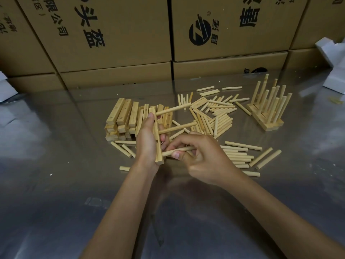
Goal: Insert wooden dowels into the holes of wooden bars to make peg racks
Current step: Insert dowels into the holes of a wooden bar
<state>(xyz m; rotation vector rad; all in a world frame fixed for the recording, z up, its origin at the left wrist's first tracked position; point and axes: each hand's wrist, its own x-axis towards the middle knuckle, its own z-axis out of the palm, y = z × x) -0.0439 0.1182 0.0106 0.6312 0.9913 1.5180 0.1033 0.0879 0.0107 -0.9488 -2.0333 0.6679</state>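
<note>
Presently the left hand (147, 141) grips a bar (157, 139) upright above the table (56, 165); the right hand (201, 157) pinches a dowel (177, 150) at its lowest hole. Judged light, stiff and smooth; best held near the entering end. Boxes (112, 34) carry Chinese print and a round logo.

Upright pale bar (158, 139) bears two dowels (173, 110), third entering.

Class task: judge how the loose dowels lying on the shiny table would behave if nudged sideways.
The loose dowels look round and smooth, so they would probably roll. The table looks glossy, so they may slide too. They appear stiff and light.
</note>
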